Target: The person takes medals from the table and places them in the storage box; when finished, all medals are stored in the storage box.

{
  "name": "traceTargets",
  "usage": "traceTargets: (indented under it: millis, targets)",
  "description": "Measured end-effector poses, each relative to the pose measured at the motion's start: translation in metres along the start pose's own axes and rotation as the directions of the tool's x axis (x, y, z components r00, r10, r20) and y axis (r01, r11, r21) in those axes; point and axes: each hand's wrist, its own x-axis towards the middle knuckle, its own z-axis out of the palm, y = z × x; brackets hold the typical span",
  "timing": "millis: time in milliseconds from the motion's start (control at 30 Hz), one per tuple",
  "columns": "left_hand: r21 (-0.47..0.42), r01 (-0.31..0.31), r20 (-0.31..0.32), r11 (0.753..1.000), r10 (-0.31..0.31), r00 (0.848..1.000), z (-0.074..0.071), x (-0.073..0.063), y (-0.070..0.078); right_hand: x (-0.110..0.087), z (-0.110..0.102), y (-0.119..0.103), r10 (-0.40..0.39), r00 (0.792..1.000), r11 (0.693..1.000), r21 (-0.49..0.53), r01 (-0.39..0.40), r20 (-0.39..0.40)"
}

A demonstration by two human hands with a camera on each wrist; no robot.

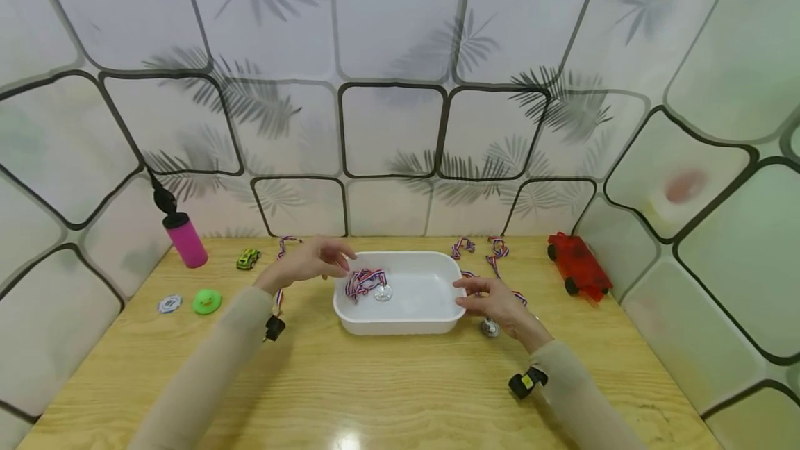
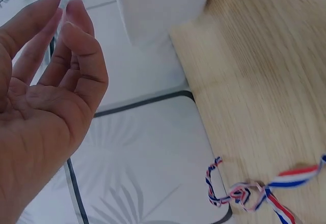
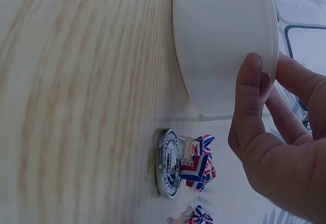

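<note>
A white plastic tray [image 1: 400,327] stands on the wooden table, holding a silver medal [image 1: 383,292] with its red, white and blue ribbon [image 1: 364,283] bunched at the left end. My right hand [image 1: 496,304] pinches the tray's right rim; in the right wrist view the thumb [image 3: 249,81] lies against the outer wall. Over the tray's left end hovers my left hand [image 1: 315,259], fingers loosely bent, nothing in it. Below my right hand lies another silver medal [image 3: 169,164], partly under its striped ribbon [image 3: 199,168]. A striped ribbon [image 2: 244,193] lies beside my left wrist.
On the left are a pink cylinder with a black top [image 1: 185,242], a small green toy car [image 1: 248,259], a green rubber duck [image 1: 207,301] and a round chip [image 1: 169,304]. A red toy car [image 1: 578,266] sits at right. More ribbons [image 1: 498,248] lie along the patterned back wall.
</note>
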Motion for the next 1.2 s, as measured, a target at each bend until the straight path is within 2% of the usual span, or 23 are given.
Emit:
traceTargets:
  millis: [167,567,767,967,1200]
  targets:
    - [-0.013,0.028,-0.014,1.000,-0.028,1.000,-0.007,-0.015,-0.006,0.001,-0.001,-0.001,0.000,1.000,1.000,0.003,0.000,-0.001]
    - [0.002,0.018,-0.052,1.000,-0.018,0.998,-0.027,-0.047,-0.028,0.002,-0.002,0.001,-0.007,1.000,1.000,-0.007,0.007,0.001]
    - [-0.040,0.036,-0.041,0.999,-0.037,0.998,-0.035,-0.062,-0.039,0.001,-0.002,0.001,-0.010,1.000,1.000,0.001,0.010,-0.001]
    - [-0.055,0.069,-0.025,0.996,-0.070,0.997,-0.045,-0.076,-0.050,0.000,-0.002,0.002,0.002,1.000,1.000,-0.003,-0.002,-0.001]
    - [-0.053,0.123,-0.025,0.991,-0.124,0.992,-0.051,-0.093,-0.054,0.001,-0.001,-0.001,0.003,1.000,1.000,-0.002,-0.003,0.006]
